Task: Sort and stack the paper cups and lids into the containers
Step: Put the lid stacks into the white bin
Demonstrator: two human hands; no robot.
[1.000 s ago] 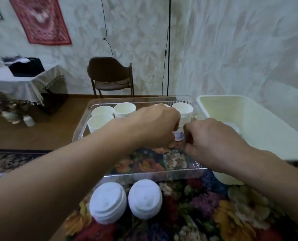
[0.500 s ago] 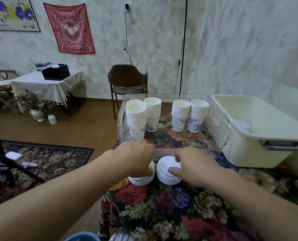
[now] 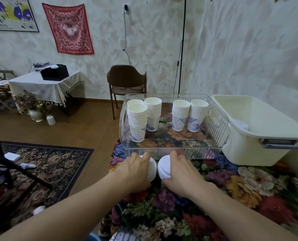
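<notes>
Both bare forearms reach in from bottom frame toward centre. Left hand (image 3: pixel 136 173) fingers curled, palm down; right hand (image 3: pixel 181 173) likewise, side by side, apart.

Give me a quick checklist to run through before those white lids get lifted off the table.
1. Left hand grips the left stack of white plastic lids: ok.
2. Right hand grips the right stack of white plastic lids: ok.
3. Cream plastic tub is open-topped, ready for lids: ok.
4. White paper cup stacks stand upright in the clear plastic tray: ok.
5. Lid stacks are aligned under the hands: cannot tell.
</notes>
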